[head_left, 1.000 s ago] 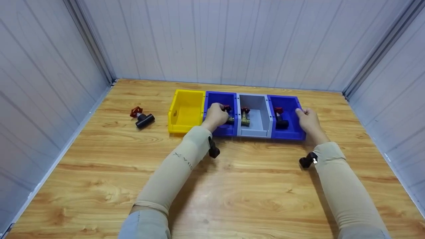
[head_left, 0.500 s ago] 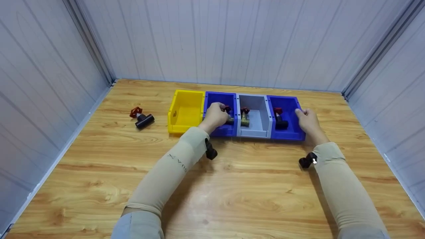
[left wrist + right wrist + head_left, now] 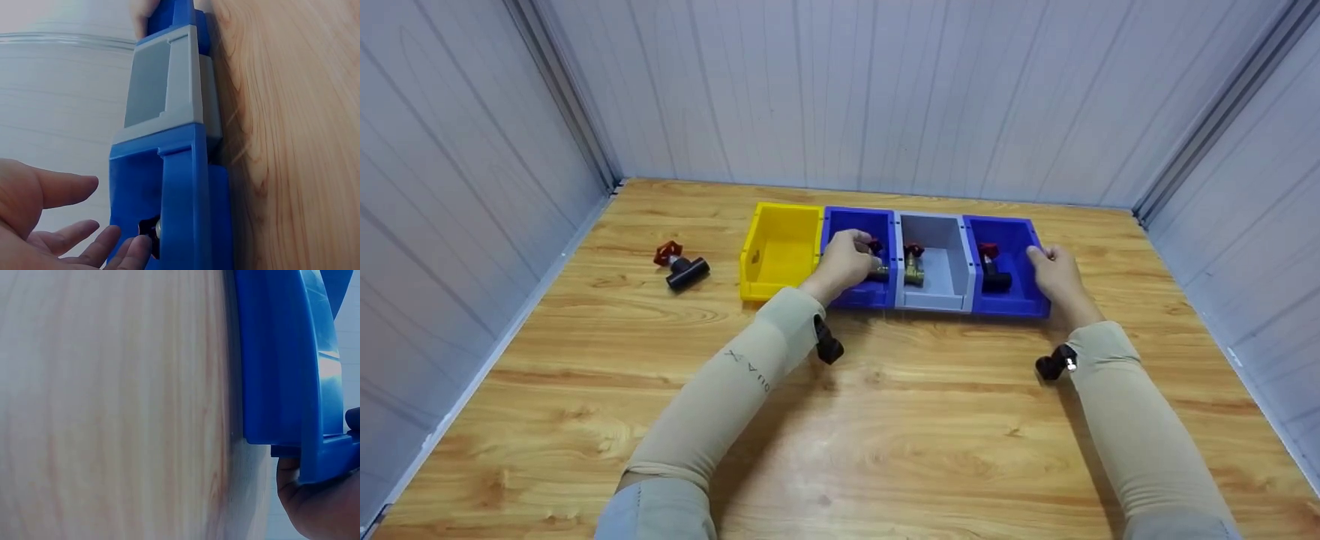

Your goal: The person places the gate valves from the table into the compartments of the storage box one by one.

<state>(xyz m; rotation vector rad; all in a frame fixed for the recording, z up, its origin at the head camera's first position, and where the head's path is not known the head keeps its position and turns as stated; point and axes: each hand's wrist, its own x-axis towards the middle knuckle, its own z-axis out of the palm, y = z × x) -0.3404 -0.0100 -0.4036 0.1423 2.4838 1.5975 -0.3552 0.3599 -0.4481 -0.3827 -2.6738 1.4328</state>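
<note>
My left hand (image 3: 845, 264) is over the left blue bin (image 3: 864, 298), thumb and fingers apart. Inside that bin a brass valve (image 3: 880, 272) with a red handwheel lies partly hidden by the hand. In the left wrist view the fingertips are close to the dark red handwheel (image 3: 149, 232); whether they touch it I cannot tell. My right hand (image 3: 1057, 277) grips the outer side wall of the right blue bin (image 3: 1011, 306), with fingers curled under its rim in the right wrist view. That bin contains a black valve (image 3: 997, 280) with a red handwheel.
Between the blue bins stands a grey bin (image 3: 936, 301) with a brass valve (image 3: 914, 274) in it. A yellow bin (image 3: 778, 289) ends the row at left. Farther left, a black valve (image 3: 687, 274) with a red handwheel lies on the wooden table (image 3: 930, 420). White panel walls surround the table.
The left forearm has swung to the left, and the left hand has shifted slightly left, off the brass valve's body. The right hand stays on the right blue bin.
</note>
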